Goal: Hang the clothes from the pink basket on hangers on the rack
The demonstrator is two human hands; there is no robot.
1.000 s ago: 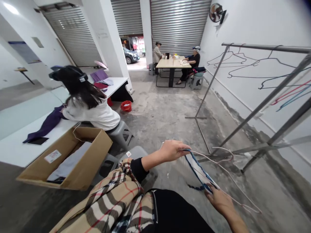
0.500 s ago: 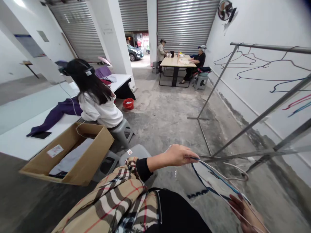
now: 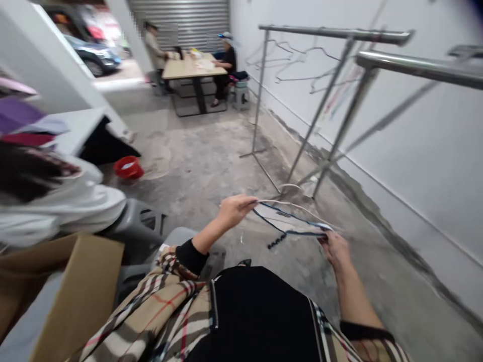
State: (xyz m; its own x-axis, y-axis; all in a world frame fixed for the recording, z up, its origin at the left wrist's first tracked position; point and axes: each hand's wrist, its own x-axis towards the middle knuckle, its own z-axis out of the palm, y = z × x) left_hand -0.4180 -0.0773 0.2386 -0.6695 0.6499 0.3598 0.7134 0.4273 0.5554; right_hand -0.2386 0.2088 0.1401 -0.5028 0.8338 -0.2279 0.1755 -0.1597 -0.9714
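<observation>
My left hand (image 3: 237, 208), fingers pinched together, holds one end of a thin dark blue loop (image 3: 271, 221) and a pale cord (image 3: 292, 203). The loop looks like bent wire or string; its exact kind is not clear. A short, dark twisted piece (image 3: 277, 242) hangs from its near side. My right hand (image 3: 335, 247) is closed on the loop's other end, where the pale cord also reaches. Between the two hands, the loop stretches above the concrete floor in front of my body.
Metal clothes racks (image 3: 313, 32) stand ahead right, with wire hangers (image 3: 292, 79) on one. A cardboard box (image 3: 90, 281) is at lower left, beside a seated person (image 3: 75, 201) in white. A red bucket (image 3: 129, 168) stands on the floor. Two people sit at a far table (image 3: 181, 68).
My view has turned right and the racks look nearer. My right hand has come up, and the blue loop now lies more level between both hands.
</observation>
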